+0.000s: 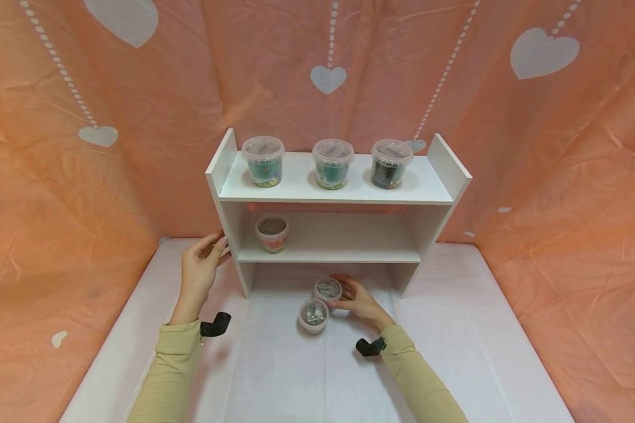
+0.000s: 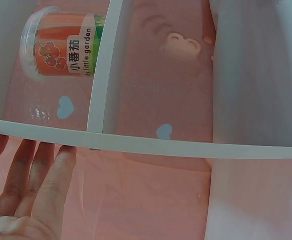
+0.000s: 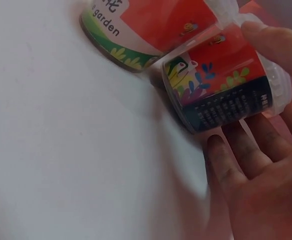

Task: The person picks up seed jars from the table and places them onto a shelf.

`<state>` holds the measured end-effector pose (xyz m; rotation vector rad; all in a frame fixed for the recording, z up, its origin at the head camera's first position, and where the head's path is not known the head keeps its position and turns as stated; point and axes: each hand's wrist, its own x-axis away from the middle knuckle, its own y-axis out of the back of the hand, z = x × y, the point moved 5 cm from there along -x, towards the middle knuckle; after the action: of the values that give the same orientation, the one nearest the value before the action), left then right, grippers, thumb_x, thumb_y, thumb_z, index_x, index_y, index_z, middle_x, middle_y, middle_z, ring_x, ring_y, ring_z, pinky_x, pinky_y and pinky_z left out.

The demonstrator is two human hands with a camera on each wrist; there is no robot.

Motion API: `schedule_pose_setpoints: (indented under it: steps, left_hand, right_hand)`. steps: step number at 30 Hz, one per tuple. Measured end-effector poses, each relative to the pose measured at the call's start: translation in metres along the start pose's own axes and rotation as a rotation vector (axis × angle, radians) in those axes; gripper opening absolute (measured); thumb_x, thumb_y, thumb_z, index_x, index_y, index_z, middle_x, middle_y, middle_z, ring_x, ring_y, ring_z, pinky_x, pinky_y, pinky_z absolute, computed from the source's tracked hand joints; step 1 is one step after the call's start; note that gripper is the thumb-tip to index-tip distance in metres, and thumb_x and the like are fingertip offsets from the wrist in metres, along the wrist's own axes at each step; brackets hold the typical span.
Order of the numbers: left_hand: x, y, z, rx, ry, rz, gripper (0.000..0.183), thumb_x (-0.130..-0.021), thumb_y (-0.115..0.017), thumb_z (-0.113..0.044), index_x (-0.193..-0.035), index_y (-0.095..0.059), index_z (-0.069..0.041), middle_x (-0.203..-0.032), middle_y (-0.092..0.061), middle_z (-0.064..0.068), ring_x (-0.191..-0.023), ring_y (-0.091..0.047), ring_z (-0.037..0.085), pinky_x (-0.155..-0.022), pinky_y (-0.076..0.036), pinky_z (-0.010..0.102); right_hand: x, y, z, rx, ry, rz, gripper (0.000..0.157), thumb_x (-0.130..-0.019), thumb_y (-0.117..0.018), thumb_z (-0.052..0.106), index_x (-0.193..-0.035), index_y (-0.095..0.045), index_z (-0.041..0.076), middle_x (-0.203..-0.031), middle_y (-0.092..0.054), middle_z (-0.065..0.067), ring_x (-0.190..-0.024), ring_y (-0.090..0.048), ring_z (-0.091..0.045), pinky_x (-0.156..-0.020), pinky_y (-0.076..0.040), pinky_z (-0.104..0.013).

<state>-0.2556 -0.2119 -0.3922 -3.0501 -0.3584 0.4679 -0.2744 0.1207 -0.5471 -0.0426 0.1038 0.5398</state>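
Note:
Two lidded plastic tubs stand together on the table below the shelf unit. My right hand (image 1: 362,302) holds the farther tub (image 1: 328,288) from its right side. The right wrist view shows the thumb by the lid of this red-labelled tub (image 3: 221,75) and the fingers along its other side. Closer to me is the second tub (image 1: 313,315), right beside the held one. At the left side panel of the white shelf (image 1: 328,235), my left hand (image 1: 200,267) has its extended fingertips (image 2: 65,155) against the panel's edge. A red-labelled tub (image 1: 272,235) sits on the middle shelf, left end.
On the top shelf stand three lidded tubs: two with green labels, at left (image 1: 264,163) and middle (image 1: 332,165), and one at right (image 1: 390,166) with a dark label panel. An orange curtain (image 1: 286,76) with white hearts hangs behind. White cloth (image 1: 275,376) covers the table.

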Motion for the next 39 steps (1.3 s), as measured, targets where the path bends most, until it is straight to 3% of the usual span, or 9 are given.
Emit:
schedule_pose_setpoints:
  steps: [6,16,30,39]
  left_hand:
    - [0.000,0.000,0.000,-0.002,-0.002,0.003,0.033,-0.094,-0.061,-0.006,-0.122,-0.058,0.013,-0.109,-0.065,0.000,-0.094,-0.064,0.008,-0.080,-0.055,0.031]
    - [0.001,0.001,-0.002,-0.005,0.015,0.003,0.034,-0.094,-0.060,-0.007,-0.122,-0.058,0.012,-0.111,-0.064,0.005,-0.092,-0.065,0.008,-0.082,-0.054,0.034]
    - [0.000,0.000,-0.002,-0.019,0.010,-0.006,0.034,-0.094,-0.061,-0.007,-0.121,-0.059,0.012,-0.110,-0.064,0.005,-0.093,-0.065,0.007,-0.081,-0.054,0.033]
    - [-0.001,0.000,0.001,0.010,0.006,-0.005,0.034,-0.093,-0.061,-0.005,-0.121,-0.058,0.015,-0.109,-0.064,0.003,-0.093,-0.065,0.007,-0.080,-0.055,0.032]
  right_hand:
    - [0.004,0.002,0.000,0.032,0.001,-0.006,0.068,-0.083,-0.068,-0.009,-0.140,-0.032,-0.011,-0.138,-0.038,-0.032,-0.121,-0.049,-0.028,-0.093,-0.048,-0.026]
    - [0.011,0.007,-0.001,0.046,-0.031,-0.032,0.069,-0.082,-0.069,-0.009,-0.140,-0.034,-0.010,-0.138,-0.040,-0.030,-0.125,-0.044,-0.035,-0.098,-0.045,-0.028]
    - [0.023,0.018,0.002,0.152,-0.034,-0.055,0.068,-0.080,-0.076,0.003,-0.139,-0.042,-0.001,-0.132,-0.052,-0.019,-0.122,-0.049,-0.028,-0.103,-0.042,-0.034]
    - [0.027,0.022,0.005,0.120,-0.018,-0.062,0.066,-0.081,-0.071,-0.009,-0.138,-0.039,-0.008,-0.132,-0.048,-0.027,-0.120,-0.049,-0.028,-0.099,-0.044,-0.030]
